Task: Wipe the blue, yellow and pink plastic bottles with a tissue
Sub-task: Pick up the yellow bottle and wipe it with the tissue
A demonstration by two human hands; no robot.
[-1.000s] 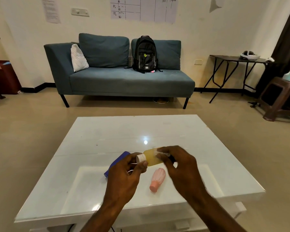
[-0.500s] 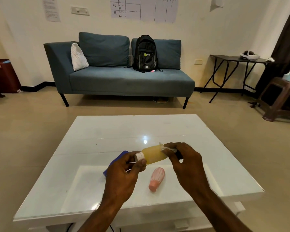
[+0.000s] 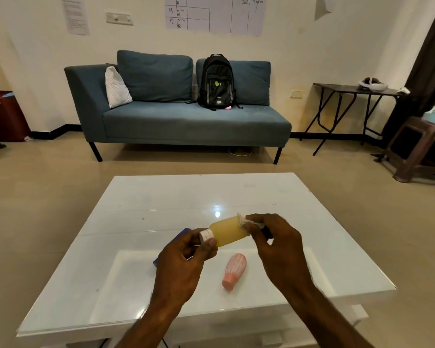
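Fingers [image 3: 206, 243] of the left hand [image 3: 181, 267] pinch the white cap end of the translucent yellow plastic bottle [image 3: 227, 232], held above the glossy white table [image 3: 161, 197]; the right hand [image 3: 271, 237] presses a crumpled white tissue [image 3: 244, 221] against its base. It looks light, smooth and probably slippery, so gripping both ends seems wise.

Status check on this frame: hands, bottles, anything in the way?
Left hand pinches yellow bottle at cap. Right hand presses tissue to its base. Pink bottle lies on table. No obstruction.
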